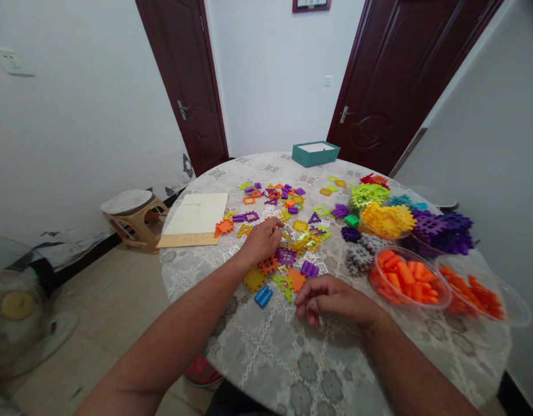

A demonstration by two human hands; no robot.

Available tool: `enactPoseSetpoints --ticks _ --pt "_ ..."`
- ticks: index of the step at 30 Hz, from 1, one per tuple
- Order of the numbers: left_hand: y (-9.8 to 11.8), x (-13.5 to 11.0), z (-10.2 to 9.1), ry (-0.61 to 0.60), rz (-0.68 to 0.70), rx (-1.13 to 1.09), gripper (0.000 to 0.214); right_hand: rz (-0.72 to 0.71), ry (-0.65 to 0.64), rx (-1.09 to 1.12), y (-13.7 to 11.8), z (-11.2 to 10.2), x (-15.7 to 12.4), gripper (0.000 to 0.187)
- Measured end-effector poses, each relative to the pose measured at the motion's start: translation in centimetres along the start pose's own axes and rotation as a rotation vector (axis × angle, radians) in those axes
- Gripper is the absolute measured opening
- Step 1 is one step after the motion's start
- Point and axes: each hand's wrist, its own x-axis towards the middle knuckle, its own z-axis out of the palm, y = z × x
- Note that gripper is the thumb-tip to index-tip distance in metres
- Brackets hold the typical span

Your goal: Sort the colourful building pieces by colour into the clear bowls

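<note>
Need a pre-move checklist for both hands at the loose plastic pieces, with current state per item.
1. Left hand reaches the scattered pieces: ok, its fingertips are in the pile.
2. Left grip closed on a piece: cannot tell, the fingers hide it.
3. Right hand supported: ok, it rests on the table beside an orange piece.
4. Right grip empty: cannot tell, the fingers curl downward.
5. Bowl of orange pieces out of the hands' way: ok, upright and apart from the right hand.
</note>
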Motion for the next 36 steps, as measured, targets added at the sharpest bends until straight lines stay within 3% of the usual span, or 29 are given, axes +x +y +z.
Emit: enactPoseSetpoints --ticks 6,12,19,24,29,36 --pt "0.9 -2.7 -0.3 -0.019 -0.03 -0.273 0.037 -0.111 0.366 0.085 -0.3 -0.1 1.2 0.035" --pt "2.5 -5.6 1.0 -0.15 -0.043 -0.576 0.033 -0.162 0.492 0.105 -0.2 0.1 1.4 0.036" --pt "2.3 -5.9 2.1 -0.193 -0.073 -0.746 0.032 -0.123 0.562 -0.013 -0.2 0.0 1.6 0.041" --pt "1.7 -5.6 2.8 -0.162 -0.063 -0.629 0.036 -0.136 0.607 -0.014 -0.7 0.2 2.1 0.033" --pt "1.4 -5.9 3.6 -0.008 0.105 -0.306 0.051 -0.2 0.718 0.013 -0.8 0.0 2.3 0.025" --pt "2.0 -5.3 3.2 0.006 0.169 -0.151 0.049 -0.24 0.733 0.03 -1.2 -0.1 2.4 0.024"
